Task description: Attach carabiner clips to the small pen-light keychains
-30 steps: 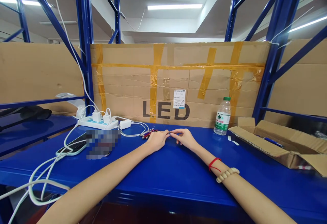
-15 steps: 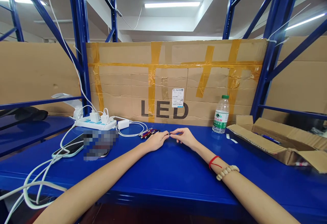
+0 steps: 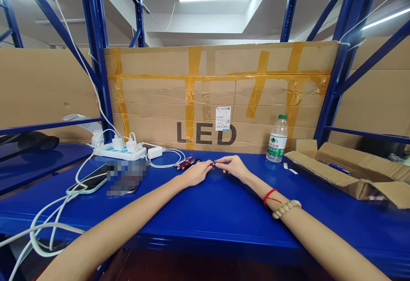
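Near the back middle of the blue shelf, my left hand (image 3: 196, 175) is closed, palm down, over a pen (image 3: 212, 165). Only a small dark red and dark end of the pen shows past its fingertips. From the right, my right hand (image 3: 235, 168) meets that end, thumb and forefinger pinched at its tip. The rest of the pen is hidden under the left fingers. Just behind and left of my left hand lies a bunch of pens (image 3: 187, 163), several of them, in dark red, blue and black with shiny metal parts.
A power strip (image 3: 105, 150) with chargers and white cables (image 3: 60, 212) stands on the left, beside a phone (image 3: 92, 182) and a blurred-out item. A water bottle (image 3: 277, 140) stands at the back right. An open cardboard box (image 3: 336, 178) holds a blue pen. Behind stands a large carton (image 3: 153, 101).
The view has tipped down slightly, so everything sits higher. My right hand has drawn a little to the right, and more of the pen's red end shows between the hands.
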### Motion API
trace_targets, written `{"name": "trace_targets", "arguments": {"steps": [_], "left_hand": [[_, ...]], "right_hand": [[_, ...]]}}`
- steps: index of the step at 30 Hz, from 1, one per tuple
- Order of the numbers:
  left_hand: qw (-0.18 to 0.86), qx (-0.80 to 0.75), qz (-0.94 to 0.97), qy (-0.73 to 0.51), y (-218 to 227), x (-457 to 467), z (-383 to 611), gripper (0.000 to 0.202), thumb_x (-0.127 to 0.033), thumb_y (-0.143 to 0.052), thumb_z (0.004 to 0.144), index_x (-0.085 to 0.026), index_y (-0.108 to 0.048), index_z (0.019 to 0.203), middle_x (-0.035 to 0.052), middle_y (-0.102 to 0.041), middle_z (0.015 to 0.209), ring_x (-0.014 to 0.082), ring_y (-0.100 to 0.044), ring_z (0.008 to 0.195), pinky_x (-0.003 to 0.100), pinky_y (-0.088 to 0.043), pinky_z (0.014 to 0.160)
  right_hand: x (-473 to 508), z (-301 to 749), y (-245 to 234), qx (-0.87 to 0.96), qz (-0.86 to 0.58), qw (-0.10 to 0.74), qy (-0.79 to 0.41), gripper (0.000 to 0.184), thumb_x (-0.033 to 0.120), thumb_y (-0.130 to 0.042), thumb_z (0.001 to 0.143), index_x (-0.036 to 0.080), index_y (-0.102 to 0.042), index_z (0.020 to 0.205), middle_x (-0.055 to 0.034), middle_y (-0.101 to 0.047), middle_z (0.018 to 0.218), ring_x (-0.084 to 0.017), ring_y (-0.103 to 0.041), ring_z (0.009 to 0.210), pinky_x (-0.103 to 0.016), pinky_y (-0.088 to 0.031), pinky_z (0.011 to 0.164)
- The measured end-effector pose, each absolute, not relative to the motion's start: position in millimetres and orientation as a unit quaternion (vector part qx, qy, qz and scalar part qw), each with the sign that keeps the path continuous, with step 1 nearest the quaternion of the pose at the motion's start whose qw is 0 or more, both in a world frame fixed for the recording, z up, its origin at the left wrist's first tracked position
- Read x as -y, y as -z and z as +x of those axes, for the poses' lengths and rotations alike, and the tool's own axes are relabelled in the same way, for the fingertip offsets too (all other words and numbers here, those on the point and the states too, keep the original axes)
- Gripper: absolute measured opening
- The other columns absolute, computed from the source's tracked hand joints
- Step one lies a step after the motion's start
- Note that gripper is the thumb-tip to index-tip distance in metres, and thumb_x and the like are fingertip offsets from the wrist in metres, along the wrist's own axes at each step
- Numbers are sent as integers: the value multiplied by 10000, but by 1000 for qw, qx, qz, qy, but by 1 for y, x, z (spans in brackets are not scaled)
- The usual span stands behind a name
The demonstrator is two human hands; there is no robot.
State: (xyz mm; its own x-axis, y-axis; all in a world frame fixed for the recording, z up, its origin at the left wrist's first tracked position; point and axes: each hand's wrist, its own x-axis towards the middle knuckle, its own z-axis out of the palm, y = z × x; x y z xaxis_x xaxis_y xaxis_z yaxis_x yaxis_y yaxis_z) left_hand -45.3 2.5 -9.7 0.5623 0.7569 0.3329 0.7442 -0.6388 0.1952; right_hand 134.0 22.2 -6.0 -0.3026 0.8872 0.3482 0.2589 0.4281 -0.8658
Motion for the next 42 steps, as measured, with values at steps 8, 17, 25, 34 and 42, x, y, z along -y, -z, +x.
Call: {"name": "trace_targets", "arguments": {"steps": [8,17,25,34,42], "left_hand": [[-7,-413,886,-213,11,-1,-47,247,-297,-246,912,-196,-460,981,48,-595,959,177,-571,876,269,-431,755],[-82,-436,871,-213,8,4,-45,241,-252,-303,894,-185,-527,955,46,-621,969,189,-582,893,274,-446,752],[-58,-425,859,-281,9,1,-44,277,-251,-309,900,-206,-465,1124,28,-569,1141,166,-528,1043,274,-416,878],[-55,-448,846,-282,7,4,-41,249,-265,-307,896,-225,-446,1099,27,-606,1046,184,-574,951,297,-452,788],[-55,-492,823,-277,10,-2,-42,246,-286,-291,896,-227,-422,1096,42,-605,1031,197,-570,956,312,-449,777]], "right_hand": [[-16,130,4,710,-399,431,-389,348,433,-705,552,125,-680,713,-24,-609,670,-23,-363,405,-184,-309,383],[-10,124,0,675,-457,380,-437,311,424,-697,604,134,-665,713,9,-528,559,-37,-414,457,-144,-271,375],[-8,122,-4,613,-467,391,-503,337,406,-720,604,159,-674,828,-41,-616,833,-22,-439,512,-112,-285,393],[-10,120,0,626,-463,408,-477,294,404,-666,682,147,-655,825,-8,-571,705,-19,-439,481,-104,-254,360],[-14,119,4,641,-443,423,-463,261,351,-686,666,142,-652,816,-3,-570,673,-17,-425,444,-106,-254,332]]}}
